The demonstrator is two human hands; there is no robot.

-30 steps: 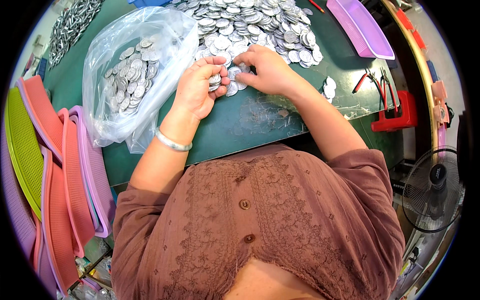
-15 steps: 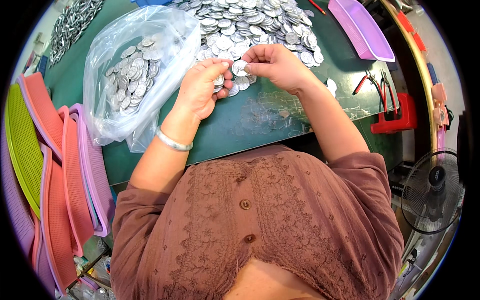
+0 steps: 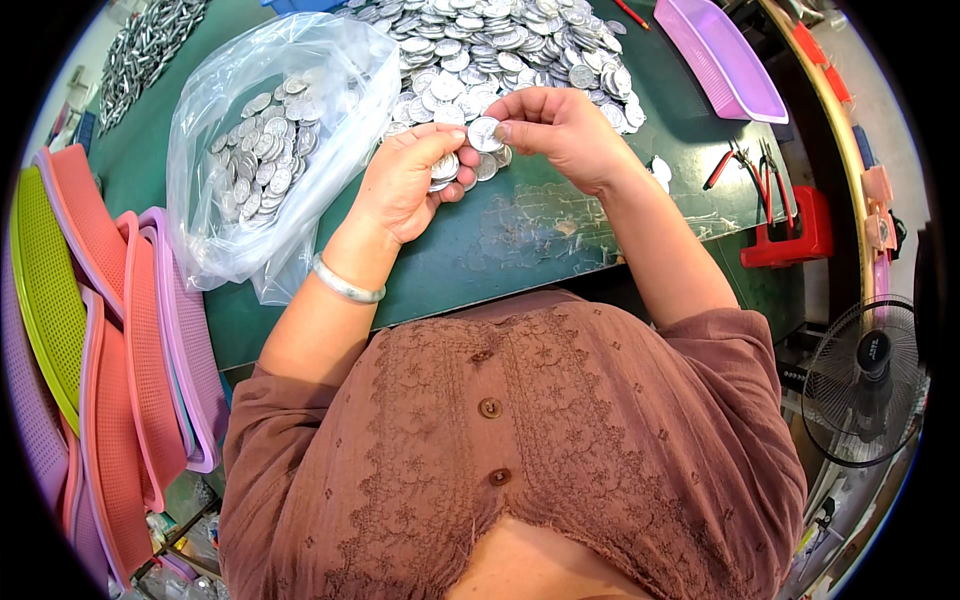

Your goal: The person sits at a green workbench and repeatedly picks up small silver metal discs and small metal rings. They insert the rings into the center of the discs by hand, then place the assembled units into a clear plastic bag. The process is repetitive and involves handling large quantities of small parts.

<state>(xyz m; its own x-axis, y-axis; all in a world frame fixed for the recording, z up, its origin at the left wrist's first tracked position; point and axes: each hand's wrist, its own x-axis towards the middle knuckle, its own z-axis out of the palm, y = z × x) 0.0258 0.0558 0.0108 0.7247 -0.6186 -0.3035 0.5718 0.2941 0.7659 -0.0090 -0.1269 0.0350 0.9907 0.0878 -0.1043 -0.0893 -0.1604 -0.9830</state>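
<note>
Between the thumb and fingers of my right hand is a round silvery metal disc, held up by its edge. My left hand curls round several similar discs, its thumb tip close to the single disc. Just beyond both hands spreads a large heap of these coin-like discs. To the left of my left hand lies a clear plastic bag with many discs inside. The fingers of my left hand partly hide the discs in its palm.
The green table has a worn front edge. At the right are a purple basket, red-handled pliers and a red stand. Stacked baskets crowd the left side. A pile of small metal parts lies far left; a fan stands right.
My left hand has moved slightly right and its thumb has lowered. The disc in my right hand has shifted a little to the right and turned more face-on.
</note>
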